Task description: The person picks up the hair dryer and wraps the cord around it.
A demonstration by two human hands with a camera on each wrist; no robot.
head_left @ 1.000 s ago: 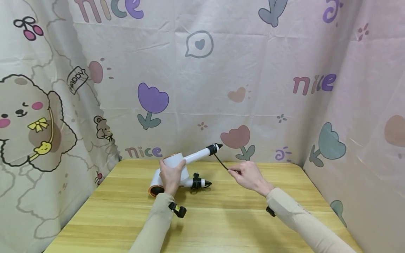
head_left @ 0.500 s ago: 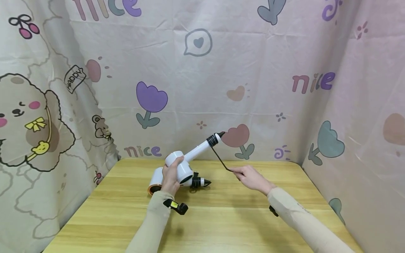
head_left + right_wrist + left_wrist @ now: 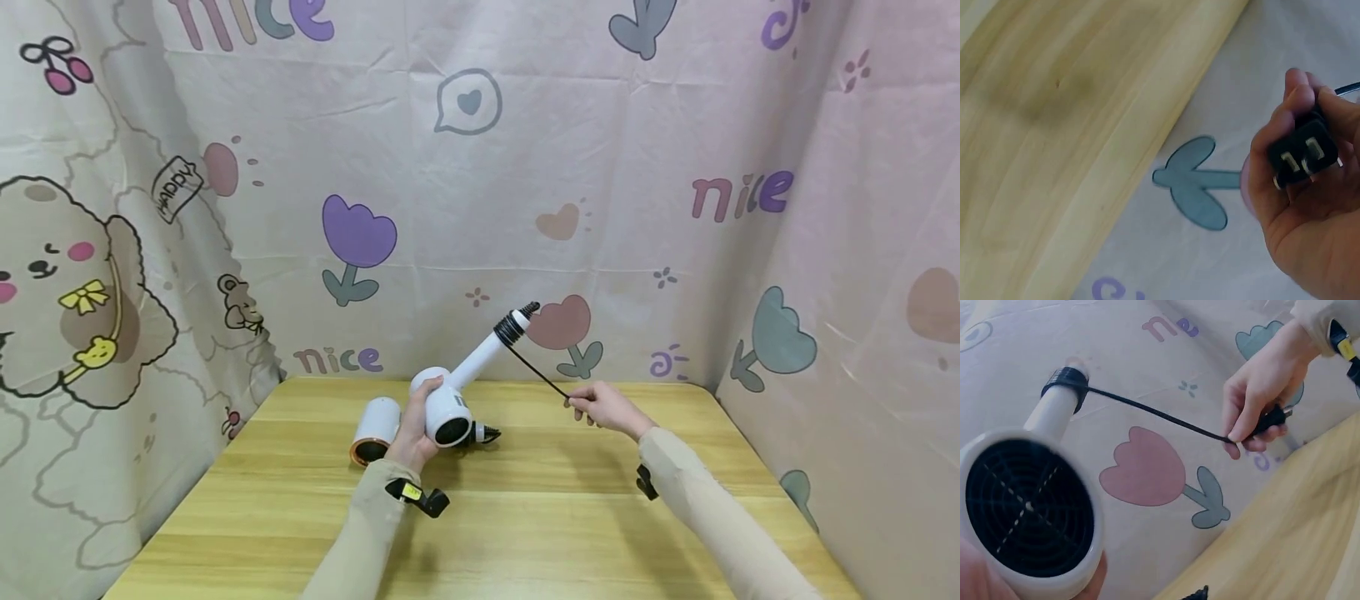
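My left hand (image 3: pixel 414 427) grips a white hair dryer (image 3: pixel 474 360) by its barrel, raised above the table with the handle tilted up to the right. Its dark round grille (image 3: pixel 1030 506) faces the left wrist camera. A black cord (image 3: pixel 537 372) is wound in coils near the handle's end, and one length runs taut to my right hand (image 3: pixel 609 408). That hand pinches the cord and holds its black two-pin plug (image 3: pixel 1302 153) in curled fingers. Behind my left hand a second white hair dryer (image 3: pixel 378 419) lies on the table, partly hidden.
The wooden table (image 3: pixel 525 533) has its back edge against a printed curtain (image 3: pixel 465 192). More of this curtain hangs at the left and right sides. The second dryer's wrapped cord end (image 3: pixel 487 433) shows just behind the held dryer.
My left hand has turned the held hair dryer, so its grille now faces forward and its handle points more steeply up. My right hand has moved slightly right, drawing the cord out straight.
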